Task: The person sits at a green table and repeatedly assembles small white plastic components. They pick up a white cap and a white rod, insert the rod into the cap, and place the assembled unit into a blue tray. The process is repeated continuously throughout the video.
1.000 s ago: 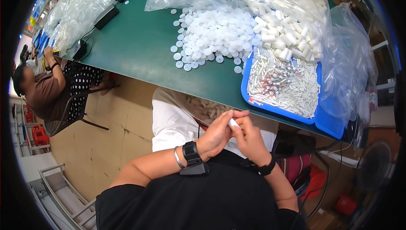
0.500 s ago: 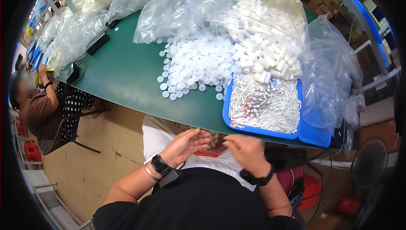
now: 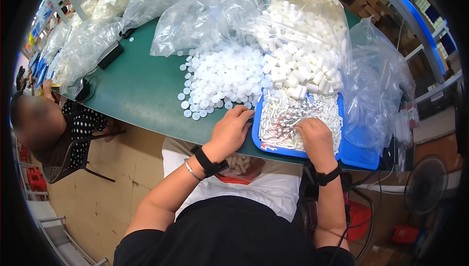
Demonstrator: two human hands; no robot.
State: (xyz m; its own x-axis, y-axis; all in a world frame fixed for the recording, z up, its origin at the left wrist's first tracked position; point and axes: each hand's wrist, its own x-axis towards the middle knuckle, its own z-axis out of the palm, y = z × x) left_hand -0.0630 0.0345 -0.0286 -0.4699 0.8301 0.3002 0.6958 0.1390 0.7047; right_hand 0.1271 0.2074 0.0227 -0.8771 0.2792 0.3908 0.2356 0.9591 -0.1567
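Observation:
My left hand (image 3: 231, 130) lies at the near edge of a heap of translucent white plastic discs (image 3: 222, 75), its fingertips drawn together beside the blue tray's left rim. Whatever it pinches is hidden. My right hand (image 3: 316, 140) reaches over the blue tray (image 3: 255, 136), fingers closed and pointing down into the thin white rods (image 3: 278, 129). Dark and reddish thin parts (image 3: 288, 117) lie among these rods, next to those fingertips. What the right fingers grip is too small to tell.
White foam-like cylinders (image 3: 303, 73) spill from a clear bag (image 3: 317, 2) behind the tray. Another open container of pale cylinders (image 3: 239, 163) sits at my lap under the table edge. A fan (image 3: 426, 184) stands at right; a seated person (image 3: 41, 119) is at left.
Both hands have moved forward from above my lap onto the table: the left to the disc heap, the right into the tray. The person at left has leaned nearer.

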